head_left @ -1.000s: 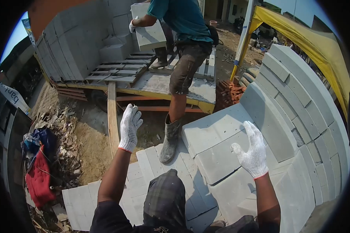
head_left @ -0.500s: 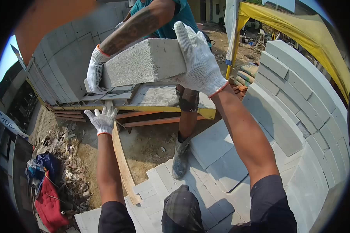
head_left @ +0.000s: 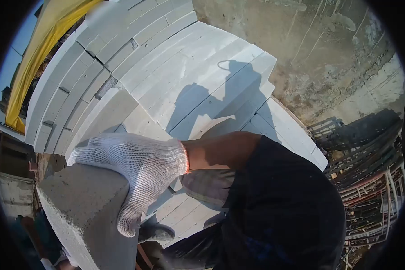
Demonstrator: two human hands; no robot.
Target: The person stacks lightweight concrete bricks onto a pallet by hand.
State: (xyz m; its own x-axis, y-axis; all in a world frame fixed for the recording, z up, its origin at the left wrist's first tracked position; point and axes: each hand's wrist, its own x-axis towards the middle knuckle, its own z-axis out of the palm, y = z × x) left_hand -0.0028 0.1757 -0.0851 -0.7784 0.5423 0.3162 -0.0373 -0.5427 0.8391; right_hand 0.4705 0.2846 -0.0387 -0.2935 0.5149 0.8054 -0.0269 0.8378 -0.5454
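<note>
My right hand (head_left: 132,157), in a white knit glove with an orange cuff edge, is clamped over the end of a grey lightweight concrete block (head_left: 83,191). Its fingers lie along the far edge of the end face, and the thumb presses on the near side. The block is tilted close to the camera at lower left, and its far part runs out of the frame. I do not see my left hand. Below the block, a white glove (head_left: 60,260) shows at the bottom edge, apparently the co-worker's.
Stacked pale blocks (head_left: 166,67) fill the middle, under shadows. A stepped block row (head_left: 72,94) stands at left near a yellow canopy (head_left: 40,49). At right are a stained concrete surface (head_left: 310,54) and piled metal frames (head_left: 373,175). A shoe (head_left: 156,233) shows beneath me.
The view has swung right toward the block stacks. My right hand has gone from supporting the block's end to gripping over it. My left hand, open before, has left view.
</note>
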